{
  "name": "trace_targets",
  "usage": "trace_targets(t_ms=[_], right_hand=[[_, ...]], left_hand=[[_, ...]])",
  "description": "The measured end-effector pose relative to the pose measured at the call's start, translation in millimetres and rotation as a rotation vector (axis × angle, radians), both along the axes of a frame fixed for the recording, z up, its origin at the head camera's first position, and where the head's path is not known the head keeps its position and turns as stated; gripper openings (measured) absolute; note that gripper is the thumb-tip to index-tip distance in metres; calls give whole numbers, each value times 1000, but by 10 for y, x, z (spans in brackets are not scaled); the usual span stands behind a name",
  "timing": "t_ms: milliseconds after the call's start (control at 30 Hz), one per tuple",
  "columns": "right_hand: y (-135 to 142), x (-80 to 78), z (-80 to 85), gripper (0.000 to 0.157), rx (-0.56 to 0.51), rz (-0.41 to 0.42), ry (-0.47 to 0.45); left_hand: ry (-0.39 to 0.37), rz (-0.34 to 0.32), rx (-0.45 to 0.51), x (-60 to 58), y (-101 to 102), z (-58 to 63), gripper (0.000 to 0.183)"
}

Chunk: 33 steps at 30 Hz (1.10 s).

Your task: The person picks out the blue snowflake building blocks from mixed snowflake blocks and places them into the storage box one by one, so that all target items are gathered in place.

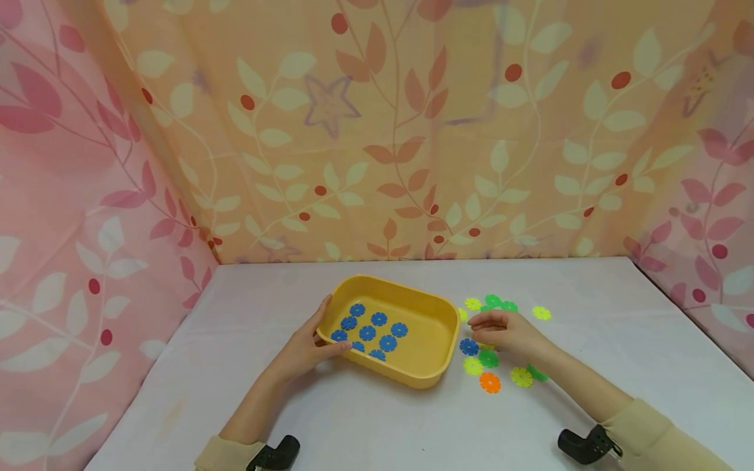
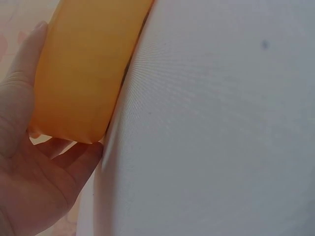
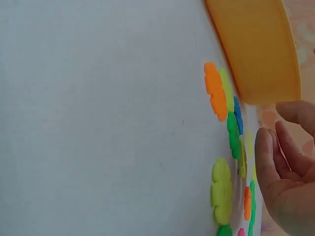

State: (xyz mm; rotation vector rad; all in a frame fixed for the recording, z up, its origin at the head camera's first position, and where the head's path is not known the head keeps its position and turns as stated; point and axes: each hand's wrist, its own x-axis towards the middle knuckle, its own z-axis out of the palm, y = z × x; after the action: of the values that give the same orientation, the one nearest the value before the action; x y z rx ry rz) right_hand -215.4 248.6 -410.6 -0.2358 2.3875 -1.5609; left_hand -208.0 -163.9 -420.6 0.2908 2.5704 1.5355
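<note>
A yellow plastic tray (image 1: 430, 327) stands on the white table, turned slightly askew. Inside it lie several blue flower-shaped discs (image 1: 379, 318), mostly toward its left side. My left hand (image 1: 303, 347) grips the tray's left end, thumb on the near rim and fingers around the outer wall. Just right of the tray, my right hand (image 1: 509, 333) hovers over loose discs with its fingers loosely bent. The right wrist view shows a gap between thumb and fingers, with nothing visible held. Below that hand lie a blue disc (image 1: 468, 347), a green disc (image 1: 488, 358) and an orange disc (image 1: 490, 383).
Further yellow-green discs (image 1: 521, 377) and green discs (image 1: 493, 300) are scattered around the right hand, some partly covered by it. One yellow-green disc (image 1: 542, 313) lies apart, farther right. Patterned cloth (image 1: 389, 131) hangs behind the table (image 1: 377, 432) and along both sides.
</note>
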Motion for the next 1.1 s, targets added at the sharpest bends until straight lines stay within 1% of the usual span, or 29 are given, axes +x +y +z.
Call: trace_targets(t_ms=[67,267,300,433,600,800,967,1100], right_hand=[[5,15,-35,36,38,20,28],[-21,39,-85,29,225,51,151],[-23,42,-86,28,241,62,166],[-19,50,-86,27,272,100,199],[-17,44,-74,28,288,119,198],[-16,30,-48,27,322,147,223],[-13,22,-25,25,340,177,245],[-5,13,-22,21,361,195,272]], left_hand=[[-2,1,4,3,2,7,105],[-9,4,9,4,6,16,105],[-8,3,8,2,7,14,105],[-7,5,7,-4,8,12,105],[-9,3,17,-10,2,4,105],[-9,2,18,-10,-1,-4,105],[-8,2,18,-3,3,0,105],[-1,6,0,0,6,-3,105]])
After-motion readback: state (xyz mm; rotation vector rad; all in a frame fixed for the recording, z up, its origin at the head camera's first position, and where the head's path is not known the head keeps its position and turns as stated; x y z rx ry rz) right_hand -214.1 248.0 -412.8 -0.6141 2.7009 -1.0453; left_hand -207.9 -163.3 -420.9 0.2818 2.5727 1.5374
